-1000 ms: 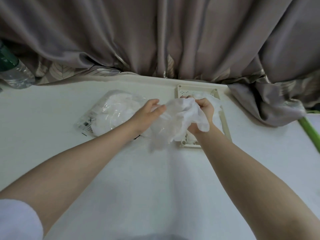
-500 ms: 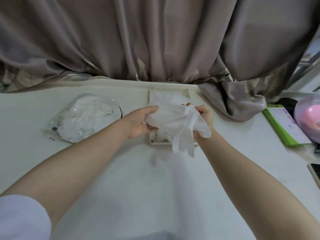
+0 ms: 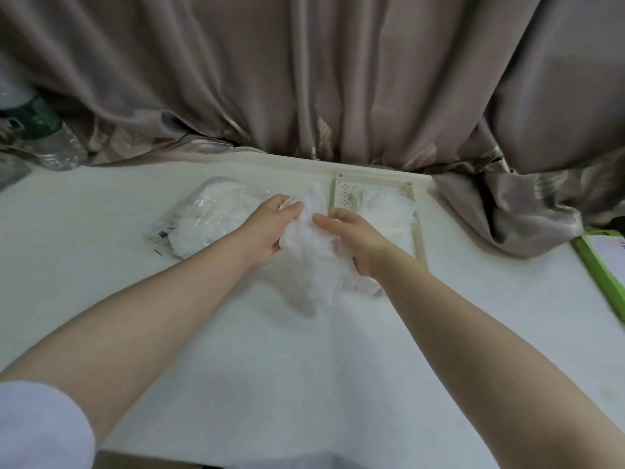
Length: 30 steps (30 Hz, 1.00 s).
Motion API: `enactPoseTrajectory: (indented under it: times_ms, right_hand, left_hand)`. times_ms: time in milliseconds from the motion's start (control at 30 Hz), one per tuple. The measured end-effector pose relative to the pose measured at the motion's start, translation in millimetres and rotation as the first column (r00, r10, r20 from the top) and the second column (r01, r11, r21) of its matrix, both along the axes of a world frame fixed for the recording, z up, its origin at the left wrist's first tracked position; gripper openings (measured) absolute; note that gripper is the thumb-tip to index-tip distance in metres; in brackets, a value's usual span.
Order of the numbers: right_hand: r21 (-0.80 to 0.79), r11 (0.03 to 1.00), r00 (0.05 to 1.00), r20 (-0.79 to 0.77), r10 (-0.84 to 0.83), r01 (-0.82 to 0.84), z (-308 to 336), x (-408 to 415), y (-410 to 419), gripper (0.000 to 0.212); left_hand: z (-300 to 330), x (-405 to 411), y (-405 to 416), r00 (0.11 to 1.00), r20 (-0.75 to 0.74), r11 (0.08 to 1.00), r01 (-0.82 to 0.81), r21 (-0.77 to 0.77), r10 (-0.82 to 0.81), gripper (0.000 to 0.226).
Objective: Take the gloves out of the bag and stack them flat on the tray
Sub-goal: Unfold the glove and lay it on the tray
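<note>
A thin white glove [image 3: 313, 265] hangs crumpled between my two hands above the white table, just left of the tray. My left hand [image 3: 270, 228] pinches its upper left edge, and my right hand [image 3: 355, 242] grips its right side. The cream perforated tray [image 3: 419, 245] lies at the back, right of centre, with white gloves [image 3: 389, 214] lying flat in it. The clear plastic bag [image 3: 206, 218] with more white gloves inside lies on the table to the left of my left hand.
A grey-brown curtain [image 3: 338, 79] hangs along the table's far edge, and its folds [image 3: 514, 214] spill onto the table right of the tray. A clear bottle [image 3: 44, 137] stands at the far left. A green-edged book [image 3: 605, 265] lies at the right edge.
The glove has come down and left from over the tray to the table edge beside it. My hands have drawn closer together on it. The camera view has swung left.
</note>
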State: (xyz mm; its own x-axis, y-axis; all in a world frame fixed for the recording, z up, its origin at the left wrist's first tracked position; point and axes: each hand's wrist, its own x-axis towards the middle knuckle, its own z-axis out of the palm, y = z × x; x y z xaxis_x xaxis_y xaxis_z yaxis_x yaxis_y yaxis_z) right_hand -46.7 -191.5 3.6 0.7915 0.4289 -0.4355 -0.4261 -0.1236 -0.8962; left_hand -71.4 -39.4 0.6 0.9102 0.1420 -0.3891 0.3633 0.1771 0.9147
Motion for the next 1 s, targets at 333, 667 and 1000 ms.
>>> enactPoseTrajectory:
  times_ms: [333,667,1000]
  right_hand:
    - [-0.292,0.92,0.724,0.689,0.013,0.262,-11,10,123,0.023]
    - [-0.512,0.856,0.781,0.565,0.268,0.077,-43,27,178,0.029]
    - [-0.172,0.921,0.922,0.239,-0.306,0.35,-46,40,159,0.02]
  left_hand:
    - [-11,1,96,0.98,0.0,0.963,-0.196,-0.183,0.199,0.016]
    - [-36,27,143,0.963,-0.176,0.916,-0.25,-0.313,0.202,0.038]
    - [-80,30,152,0.957,-0.032,0.483,0.175,0.858,-0.289,0.01]
